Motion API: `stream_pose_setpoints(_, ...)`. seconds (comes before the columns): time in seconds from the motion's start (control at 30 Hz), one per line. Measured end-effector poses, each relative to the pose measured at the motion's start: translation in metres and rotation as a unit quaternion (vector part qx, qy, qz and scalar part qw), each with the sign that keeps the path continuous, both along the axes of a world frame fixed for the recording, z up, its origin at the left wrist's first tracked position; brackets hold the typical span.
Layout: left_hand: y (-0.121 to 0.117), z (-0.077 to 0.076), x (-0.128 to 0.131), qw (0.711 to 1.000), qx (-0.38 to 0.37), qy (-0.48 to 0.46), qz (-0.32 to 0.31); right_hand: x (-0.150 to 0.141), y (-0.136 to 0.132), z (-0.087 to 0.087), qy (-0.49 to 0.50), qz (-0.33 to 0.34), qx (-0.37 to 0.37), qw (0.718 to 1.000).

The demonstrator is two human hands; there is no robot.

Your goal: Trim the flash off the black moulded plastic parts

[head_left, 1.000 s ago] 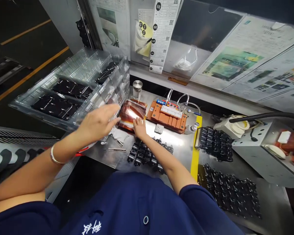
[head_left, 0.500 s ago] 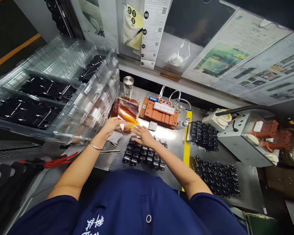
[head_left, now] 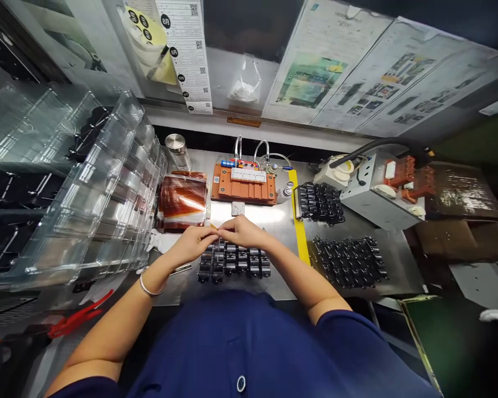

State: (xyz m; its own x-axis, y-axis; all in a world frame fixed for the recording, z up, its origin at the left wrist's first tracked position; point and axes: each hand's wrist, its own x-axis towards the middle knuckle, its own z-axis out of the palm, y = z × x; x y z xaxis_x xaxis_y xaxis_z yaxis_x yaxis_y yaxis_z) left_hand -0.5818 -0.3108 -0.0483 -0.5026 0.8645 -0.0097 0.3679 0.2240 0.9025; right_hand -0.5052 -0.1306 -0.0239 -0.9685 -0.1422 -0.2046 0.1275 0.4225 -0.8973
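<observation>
My left hand (head_left: 194, 243) and my right hand (head_left: 243, 232) meet fingertip to fingertip above the near side of the bench. Pinched between them is a small piece of amber film (head_left: 213, 226), mostly hidden by the fingers. Both hands are closed. Just below them lie black ribbed plastic parts (head_left: 234, 262), set side by side in a row. Behind my left hand rests a stack of amber film sheets (head_left: 182, 202) with a glossy surface. An orange-brown fixture (head_left: 244, 188) with a white label plate and hoses stands beyond my right hand.
Stacked clear plastic trays (head_left: 120, 182) of black parts rise at the left. A lidded glass jar (head_left: 177, 152) stands behind the film. Right of the yellow tape (head_left: 301, 237) are more black parts (head_left: 348, 262) and a grey machine box (head_left: 375, 193). Red-handled pliers (head_left: 81, 318) lie at lower left.
Both hands have drawn back from the amber film stack and come together over the black parts, with a small piece of film between the fingertips. The view has turned to the right.
</observation>
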Motion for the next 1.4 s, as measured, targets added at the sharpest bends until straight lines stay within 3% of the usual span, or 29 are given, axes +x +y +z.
stream_pose_setpoints(0.1, 0.005, -0.010, 0.005, 0.996, 0.007, -0.090, 0.011, 0.004, 0.013, -0.007, -0.101, -0.084, -0.128, 0.983)
stream_pose_setpoints(0.13, 0.007, -0.016, 0.002, 0.992, 0.004, -0.120, 0.038, 0.006, 0.018, -0.011, -0.126, -0.145, -0.169, 0.967)
stream_pose_setpoints(0.2, 0.009, -0.030, -0.013, 0.979, -0.026, -0.138, 0.149, 0.013, 0.033, -0.021, -0.134, -0.294, -0.211, 0.923)
stream_pose_setpoints(0.27, 0.010, -0.046, -0.039, 0.948, -0.078, -0.092, 0.294, 0.025, 0.052, -0.029, -0.098, -0.421, -0.203, 0.878)
stream_pose_setpoints(0.33, 0.010, -0.061, -0.071, 0.913, -0.117, -0.035, 0.389, 0.040, 0.073, -0.032, -0.063, -0.489, -0.184, 0.850)
stream_pose_setpoints(0.47, 0.010, -0.081, -0.119, 0.850, -0.189, 0.040, 0.490, 0.072, 0.108, -0.034, 0.005, -0.562, -0.127, 0.817)
stream_pose_setpoints(0.53, 0.011, -0.085, -0.126, 0.828, -0.226, 0.070, 0.508, 0.084, 0.119, -0.035, 0.027, -0.542, -0.077, 0.836)
stream_pose_setpoints(0.63, 0.018, -0.087, -0.122, 0.820, -0.257, 0.124, 0.496, 0.097, 0.133, -0.042, 0.048, -0.462, 0.021, 0.885)
stream_pose_setpoints(0.77, 0.045, -0.085, -0.111, 0.821, -0.247, 0.255, 0.448, 0.104, 0.150, -0.052, 0.058, -0.351, 0.196, 0.914)
stream_pose_setpoints(0.83, 0.076, -0.081, -0.107, 0.847, -0.208, 0.308, 0.380, 0.102, 0.158, -0.053, 0.053, -0.284, 0.276, 0.917)
stream_pose_setpoints(0.93, 0.145, -0.073, -0.098, 0.931, -0.130, 0.283, 0.193, 0.093, 0.168, -0.048, 0.070, -0.188, 0.309, 0.930)
stream_pose_setpoints(1.03, 0.218, -0.067, -0.085, 0.990, -0.082, 0.114, -0.016, 0.077, 0.177, -0.044, 0.123, -0.158, 0.222, 0.954)
stream_pose_setpoints(1.07, 0.236, -0.067, -0.081, 0.993, -0.093, 0.025, -0.070, 0.071, 0.181, -0.045, 0.138, -0.190, 0.179, 0.956)
stream_pose_setpoints(1.13, 0.258, -0.070, -0.080, 0.967, -0.144, -0.170, -0.123, 0.055, 0.190, -0.053, 0.139, -0.298, 0.074, 0.941)
stream_pose_setpoints(1.2, 0.257, -0.077, -0.086, 0.916, -0.198, -0.332, -0.112, 0.038, 0.199, -0.069, 0.099, -0.415, -0.059, 0.902)
stream_pose_setpoints(1.27, 0.239, -0.084, -0.098, 0.875, -0.209, -0.434, -0.053, 0.020, 0.206, -0.090, 0.032, -0.506, -0.202, 0.838)
stream_pose_setpoints(1.33, 0.215, -0.088, -0.108, 0.853, -0.181, -0.488, 0.032, 0.003, 0.207, -0.110, -0.024, -0.563, -0.295, 0.772)
stream_pose_setpoints(1.4, 0.195, -0.088, -0.115, 0.848, -0.142, -0.494, 0.128, -0.013, 0.205, -0.125, -0.056, -0.586, -0.332, 0.737)
